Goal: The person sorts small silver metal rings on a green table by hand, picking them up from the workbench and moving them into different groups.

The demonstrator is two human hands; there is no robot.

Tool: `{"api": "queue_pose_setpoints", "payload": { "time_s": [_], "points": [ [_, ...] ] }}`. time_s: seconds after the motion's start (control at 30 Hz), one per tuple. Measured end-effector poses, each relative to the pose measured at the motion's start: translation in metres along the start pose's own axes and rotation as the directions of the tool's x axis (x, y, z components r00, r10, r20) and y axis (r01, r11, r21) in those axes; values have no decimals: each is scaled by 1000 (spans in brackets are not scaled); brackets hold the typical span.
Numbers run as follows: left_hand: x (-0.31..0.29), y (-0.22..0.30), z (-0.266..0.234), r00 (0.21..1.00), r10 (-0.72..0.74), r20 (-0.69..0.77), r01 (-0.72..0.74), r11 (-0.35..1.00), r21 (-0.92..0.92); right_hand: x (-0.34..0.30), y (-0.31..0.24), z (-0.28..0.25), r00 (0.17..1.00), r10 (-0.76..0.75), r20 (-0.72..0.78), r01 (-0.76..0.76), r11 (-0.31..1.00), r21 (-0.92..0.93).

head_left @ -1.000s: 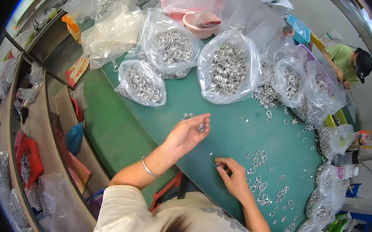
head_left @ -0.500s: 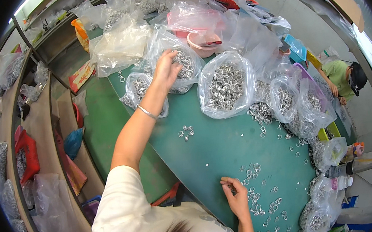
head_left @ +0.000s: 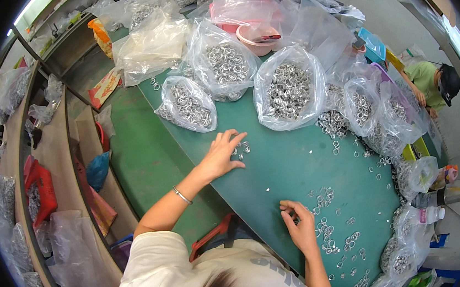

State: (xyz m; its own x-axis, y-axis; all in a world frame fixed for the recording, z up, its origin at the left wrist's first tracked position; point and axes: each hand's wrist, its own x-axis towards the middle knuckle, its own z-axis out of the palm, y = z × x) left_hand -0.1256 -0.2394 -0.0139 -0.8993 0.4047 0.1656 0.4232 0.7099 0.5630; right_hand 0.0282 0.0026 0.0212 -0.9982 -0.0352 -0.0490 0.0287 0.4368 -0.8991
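Note:
My left hand (head_left: 223, 154) reaches over a small pile of metal rings (head_left: 245, 147) on the green table. Its fingers are spread and curve round the pile, with the thumb apart; nothing shows in its grasp. Close to the table's near edge, my right hand (head_left: 301, 226) has its thumb and fingers drawn together. Whatever is between those fingertips is too small to make out. Loose rings (head_left: 327, 228) lie scattered just right of that hand. Beyond my left hand stand open clear bags of rings: a small bag (head_left: 188, 104), a larger bag (head_left: 227, 66) and a wide bag (head_left: 289, 89).
More ring bags (head_left: 362, 106) line the table's right side, with rings spilled beside them. At the back are a pink bowl (head_left: 259, 40) and plastic sheeting. Shelves (head_left: 54, 155) with bags run along the left. A person in a green shirt (head_left: 425, 83) works at far right.
My left hand has come back from the larger bag to the small ring pile, its fingers spreading. My right hand stays near the same spot. The whole view has shifted slightly.

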Motion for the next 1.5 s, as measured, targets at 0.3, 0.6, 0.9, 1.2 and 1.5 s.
{"api": "queue_pose_setpoints", "payload": {
  "time_s": [0.3, 0.6, 0.9, 1.2, 1.5],
  "points": [
    [13, 0, 26, 974, 225, -12, -221, 964, 149, 12, 3, 9, 1000, -3, 12, 2, 1000, 23],
    [24, 4, 34, 946, -173, 274, 319, 342, -884, 13, 18, 12, 995, 87, -53, -64, 936, 345],
    [-5, 91, 42, 495, 314, 810, 850, -370, -375, 25, -3, -11, 980, -30, -195, 75, 971, 226],
    [7, 135, 54, 400, 299, 866, 916, -164, -366, 3, 6, -30, 939, 103, -329, 46, 908, 417],
    [7, 145, 72, 491, 366, 790, 868, -283, -408, -6, 15, -44, 842, 304, -445, 125, 693, 710]
  ]
}}
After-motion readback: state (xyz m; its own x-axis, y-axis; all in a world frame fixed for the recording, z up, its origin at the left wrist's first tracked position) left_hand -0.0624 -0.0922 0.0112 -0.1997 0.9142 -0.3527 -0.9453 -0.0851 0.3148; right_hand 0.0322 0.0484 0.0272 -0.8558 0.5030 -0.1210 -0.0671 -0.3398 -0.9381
